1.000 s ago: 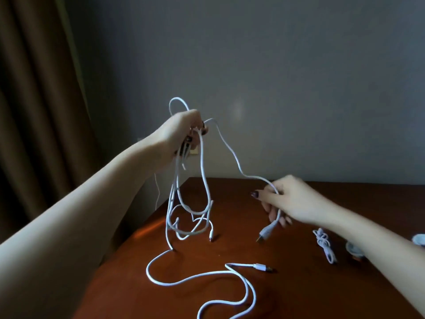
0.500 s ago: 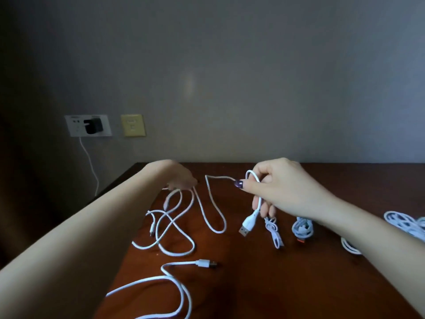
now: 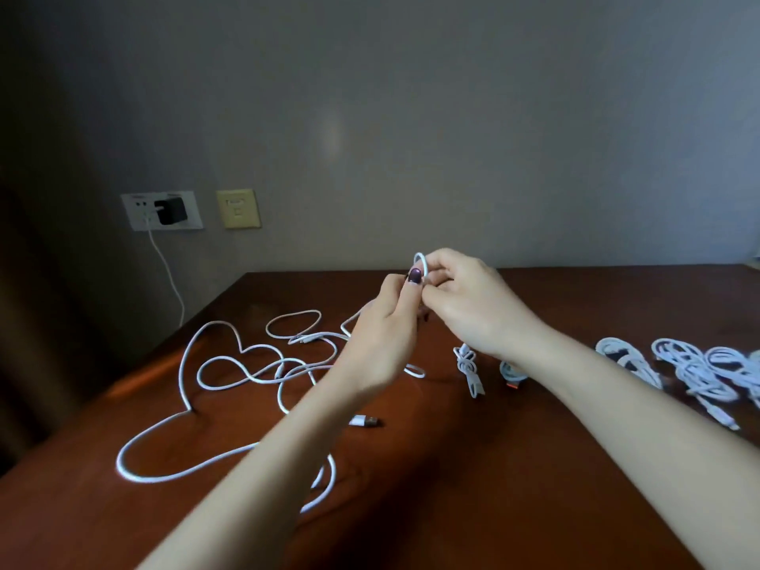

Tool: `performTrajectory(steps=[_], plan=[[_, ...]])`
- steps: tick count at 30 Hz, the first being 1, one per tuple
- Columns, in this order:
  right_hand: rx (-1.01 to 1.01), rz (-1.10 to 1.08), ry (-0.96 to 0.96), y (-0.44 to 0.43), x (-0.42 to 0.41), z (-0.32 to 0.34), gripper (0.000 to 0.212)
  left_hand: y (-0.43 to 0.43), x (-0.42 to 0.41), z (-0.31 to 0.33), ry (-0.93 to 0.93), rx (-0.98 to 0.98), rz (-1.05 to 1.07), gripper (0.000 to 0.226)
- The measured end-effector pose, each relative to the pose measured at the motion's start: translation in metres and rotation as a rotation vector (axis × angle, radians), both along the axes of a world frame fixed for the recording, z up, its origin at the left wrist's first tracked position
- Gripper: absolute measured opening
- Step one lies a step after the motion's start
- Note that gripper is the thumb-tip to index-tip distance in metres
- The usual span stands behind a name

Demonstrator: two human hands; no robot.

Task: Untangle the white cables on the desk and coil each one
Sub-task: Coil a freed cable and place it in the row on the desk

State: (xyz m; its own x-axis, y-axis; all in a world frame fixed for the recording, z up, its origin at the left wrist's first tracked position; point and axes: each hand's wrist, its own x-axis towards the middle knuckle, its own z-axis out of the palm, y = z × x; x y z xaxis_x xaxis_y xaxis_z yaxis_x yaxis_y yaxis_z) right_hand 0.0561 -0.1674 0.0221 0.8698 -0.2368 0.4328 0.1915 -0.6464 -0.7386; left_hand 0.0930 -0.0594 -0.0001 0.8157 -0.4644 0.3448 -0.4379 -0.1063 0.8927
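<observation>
Far left, on the wall: white socket plate with a black charger block (image 3: 163,210) plugged in, a thin white lead (image 3: 169,278) hanging from it; beside it, a beige square wall plate (image 3: 238,208).

Left part of the dark reddish-brown wooden surface (image 3: 514,466): loose tangle of long white cables (image 3: 230,366), sprawled in crossing loops, one silver-tipped USB plug (image 3: 366,421) lying near my forearm.

Centre, raised above the surface: my left grip (image 3: 382,335) and my right grip (image 3: 473,306) met fingertip to fingertip, both pinching one loop of thin white cable (image 3: 420,262) that stood up between them.

Just right of centre, under my right wrist: small knotted white cable bundle (image 3: 469,370); next to it, a coil with an orange-red part (image 3: 512,380), half hidden.

Far right: row of coiled white cable bundles (image 3: 699,374), lying close together.
</observation>
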Motion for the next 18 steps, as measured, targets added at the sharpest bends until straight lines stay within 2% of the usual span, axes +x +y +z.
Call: performTrajectory(steps=[4, 6, 8, 11, 13, 15, 16, 18], plan=[[0.185, 0.151, 0.006, -0.008, -0.007, 0.003, 0.020, -0.002, 0.004, -0.011, -0.071, -0.135, -0.024, 0.029], [0.254, 0.091, -0.076, -0.015, -0.007, -0.002, 0.019, -0.003, 0.010, -0.016, -0.062, -0.245, -0.094, 0.028], [0.181, -0.034, -0.091, -0.022, -0.005, -0.015, 0.027, -0.002, 0.017, -0.021, 0.006, -0.364, -0.204, 0.027], [-0.001, 0.037, 0.055, -0.025, -0.006, -0.039, 0.046, 0.003, 0.023, -0.023, 0.113, -0.500, -0.387, 0.025], [-0.056, 0.101, 0.137, -0.025, -0.011, -0.053, 0.031, 0.009, 0.027, -0.021, 0.199, -0.589, -0.451, 0.023], [-0.098, 0.093, 0.101, -0.024, -0.018, -0.060, 0.013, 0.014, 0.031, -0.019, 0.302, -0.711, -0.447, 0.022], [-0.098, 0.080, 0.054, -0.023, -0.020, -0.061, 0.009, 0.017, 0.035, -0.018, 0.360, -0.765, -0.427, 0.021], [-0.076, 0.072, -0.071, -0.019, -0.024, -0.063, 0.015, 0.021, 0.038, -0.018, 0.463, -0.841, -0.345, 0.013]])
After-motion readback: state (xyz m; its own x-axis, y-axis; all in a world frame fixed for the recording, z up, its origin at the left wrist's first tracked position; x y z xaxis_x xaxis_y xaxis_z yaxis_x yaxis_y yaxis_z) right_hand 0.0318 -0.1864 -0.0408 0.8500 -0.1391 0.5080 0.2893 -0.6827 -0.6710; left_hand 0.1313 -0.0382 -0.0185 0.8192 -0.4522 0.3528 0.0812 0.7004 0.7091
